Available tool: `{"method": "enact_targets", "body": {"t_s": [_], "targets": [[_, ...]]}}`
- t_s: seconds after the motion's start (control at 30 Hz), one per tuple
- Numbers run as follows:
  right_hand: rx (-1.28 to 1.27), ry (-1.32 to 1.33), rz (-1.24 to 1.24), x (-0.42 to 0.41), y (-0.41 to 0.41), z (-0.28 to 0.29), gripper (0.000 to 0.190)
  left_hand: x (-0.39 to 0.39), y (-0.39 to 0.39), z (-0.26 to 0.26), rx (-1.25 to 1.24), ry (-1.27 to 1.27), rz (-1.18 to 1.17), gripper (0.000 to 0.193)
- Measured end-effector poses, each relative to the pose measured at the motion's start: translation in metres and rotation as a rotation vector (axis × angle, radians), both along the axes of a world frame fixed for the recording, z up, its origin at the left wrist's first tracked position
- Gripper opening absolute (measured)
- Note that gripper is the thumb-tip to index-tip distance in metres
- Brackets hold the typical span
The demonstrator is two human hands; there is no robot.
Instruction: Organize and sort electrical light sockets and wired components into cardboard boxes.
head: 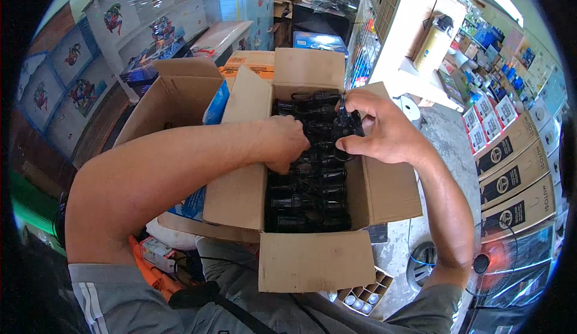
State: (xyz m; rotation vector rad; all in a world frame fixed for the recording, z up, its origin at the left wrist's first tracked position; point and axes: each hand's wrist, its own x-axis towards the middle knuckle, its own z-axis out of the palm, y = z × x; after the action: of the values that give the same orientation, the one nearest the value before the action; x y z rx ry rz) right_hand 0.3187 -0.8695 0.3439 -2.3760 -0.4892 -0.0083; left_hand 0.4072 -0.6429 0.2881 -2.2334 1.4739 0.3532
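Note:
An open cardboard box (316,262) with its flaps folded out stands before me. Rows of black cylindrical items (311,198), which look like flashlights, lie inside with thin cords among them. My right hand (381,124) grips one black item (348,124) between thumb and fingers over the box's right side. Reaching across the left flap, my left hand (286,142) has its fingers curled down among the items. Its fingertips are hidden, so I cannot tell whether they hold anything.
Left of the box is a second open carton (180,92) with blue packaging (217,101). An orange box (250,61) sits behind. A fan (482,263) and stacked cartons (511,180) stand at right. A divided carton (381,289) of bulb-like things is low down.

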Motion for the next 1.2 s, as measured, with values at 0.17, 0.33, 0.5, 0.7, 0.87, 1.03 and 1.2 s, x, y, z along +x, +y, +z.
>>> {"method": "enact_targets", "body": {"t_s": [0.17,0.33,0.5,0.7,0.87,1.03,1.2], "targets": [[-0.046,-0.094,-0.028,-0.005,0.001,0.017,0.037,-0.012,0.004,0.017,-0.087,0.011,-0.008,0.045],[0.125,-0.285,-0.031,-0.012,0.014,0.033,0.033,-0.049,0.028,0.085,-0.233,-0.004,-0.049,0.047],[0.246,-0.334,-0.035,-0.009,0.04,0.059,0.03,-0.098,0.101,0.149,-0.546,-0.155,-0.007,0.046],[0.173,-0.497,0.08,0.006,0.111,0.087,0.027,-0.127,0.208,0.186,-0.792,-0.396,0.139,0.051],[0.282,-0.708,0.321,0.037,0.202,0.083,0.046,-0.12,0.251,0.143,-0.738,-0.433,0.327,0.05],[0.18,-0.639,0.424,0.042,0.254,0.066,0.039,-0.108,0.265,0.12,-0.656,-0.298,0.472,0.06],[-0.033,-0.558,0.498,0.041,0.235,0.056,0.029,-0.109,0.271,0.108,-0.78,-0.388,0.438,0.042]]}}
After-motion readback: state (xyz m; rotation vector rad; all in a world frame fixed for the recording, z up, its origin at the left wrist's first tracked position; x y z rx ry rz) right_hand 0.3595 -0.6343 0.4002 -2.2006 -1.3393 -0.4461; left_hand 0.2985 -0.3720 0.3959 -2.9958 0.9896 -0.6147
